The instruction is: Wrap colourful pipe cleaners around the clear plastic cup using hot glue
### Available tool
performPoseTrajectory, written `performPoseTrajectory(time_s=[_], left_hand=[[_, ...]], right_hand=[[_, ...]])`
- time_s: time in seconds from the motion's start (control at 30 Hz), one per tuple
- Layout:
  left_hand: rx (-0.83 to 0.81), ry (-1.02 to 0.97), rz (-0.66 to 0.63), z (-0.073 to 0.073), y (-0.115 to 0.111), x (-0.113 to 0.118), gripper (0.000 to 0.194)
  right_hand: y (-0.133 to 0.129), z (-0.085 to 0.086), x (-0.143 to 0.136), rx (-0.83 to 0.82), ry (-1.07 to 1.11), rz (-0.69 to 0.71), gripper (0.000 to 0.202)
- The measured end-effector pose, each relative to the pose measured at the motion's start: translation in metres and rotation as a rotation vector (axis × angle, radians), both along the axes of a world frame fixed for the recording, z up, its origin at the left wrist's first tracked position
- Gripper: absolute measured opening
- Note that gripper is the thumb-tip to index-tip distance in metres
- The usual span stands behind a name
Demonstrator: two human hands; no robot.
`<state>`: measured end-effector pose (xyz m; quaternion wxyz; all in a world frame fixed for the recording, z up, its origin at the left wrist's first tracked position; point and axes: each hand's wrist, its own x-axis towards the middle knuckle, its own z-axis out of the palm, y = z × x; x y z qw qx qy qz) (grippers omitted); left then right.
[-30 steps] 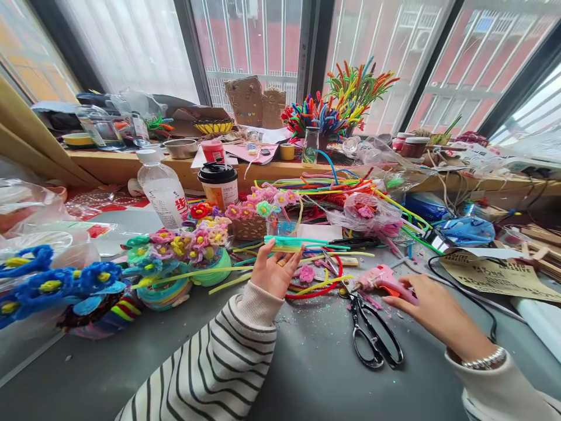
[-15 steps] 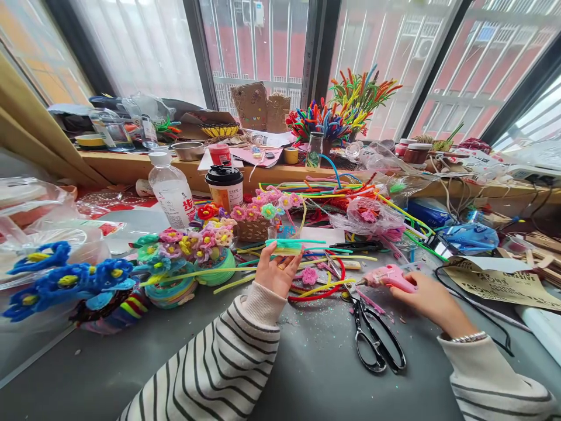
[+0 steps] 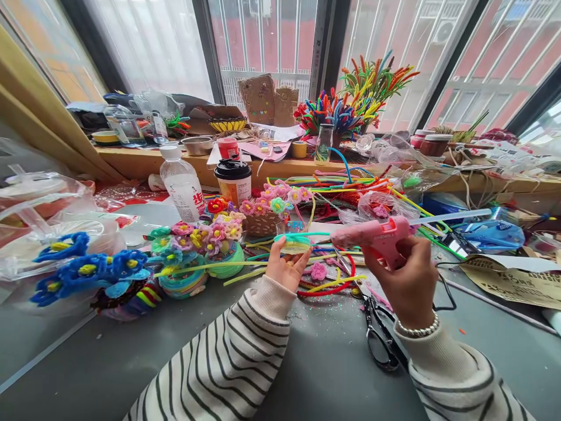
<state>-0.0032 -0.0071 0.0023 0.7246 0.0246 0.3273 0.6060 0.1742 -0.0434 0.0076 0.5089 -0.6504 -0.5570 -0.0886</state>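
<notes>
My left hand [image 3: 286, 270] is closed around a small round container [image 3: 296, 246] wrapped in yellow and teal pipe cleaner, and a loose teal strand runs off it to the right. My right hand [image 3: 404, 283] grips a pink hot glue gun [image 3: 377, 235] by its handle. The gun's nozzle end points left, close to the container; whether it touches cannot be made out. A clear glue stick [image 3: 451, 217] sticks out of the gun's back. Below the gun lie black-handled scissors [image 3: 380, 342], partly hidden by my right wrist. A pink fuzzy flower [image 3: 318, 271] rests between my hands.
Small pots of pipe-cleaner flowers [image 3: 223, 257] and a blue flower piece [image 3: 90, 272] stand at left. Behind them are a water bottle [image 3: 182, 187] and a lidded paper cup [image 3: 233, 181]. Loose pipe cleaners [image 3: 337, 286] lie mid-table. A printed paper sheet [image 3: 512, 283] is at right.
My right hand has lifted the glue gun off the table and brought it up and left toward the container. My left hand still holds the container. The view has shifted slightly.
</notes>
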Motion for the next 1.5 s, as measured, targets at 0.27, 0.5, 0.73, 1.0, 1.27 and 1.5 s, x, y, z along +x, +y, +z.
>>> performPoseTrajectory(time_s=[0.27, 0.5, 0.73, 1.0, 1.27, 1.5], left_hand=[[-0.031, -0.068, -0.068, -0.002, -0.003, 0.002, 0.021], [-0.041, -0.082, -0.117, 0.0, -0.006, 0.005, 0.025], [-0.044, -0.085, -0.122, 0.0, -0.007, 0.006, 0.023], [-0.015, -0.053, -0.144, -0.001, -0.007, 0.006, 0.024], [0.0, -0.056, -0.145, -0.002, -0.007, 0.006, 0.023], [-0.007, -0.046, -0.154, -0.001, -0.008, 0.006, 0.025]], right_hand=[[0.013, -0.002, -0.014, 0.105, -0.286, -0.001, 0.031], [0.014, -0.005, -0.016, 0.192, -0.43, 0.036, 0.028], [0.015, -0.007, -0.017, 0.123, -0.377, 0.015, 0.029], [0.016, -0.008, -0.016, 0.155, -0.382, -0.001, 0.028], [0.015, -0.009, -0.014, 0.12, -0.37, 0.0, 0.025], [0.018, -0.009, -0.014, 0.246, -0.468, -0.006, 0.022]])
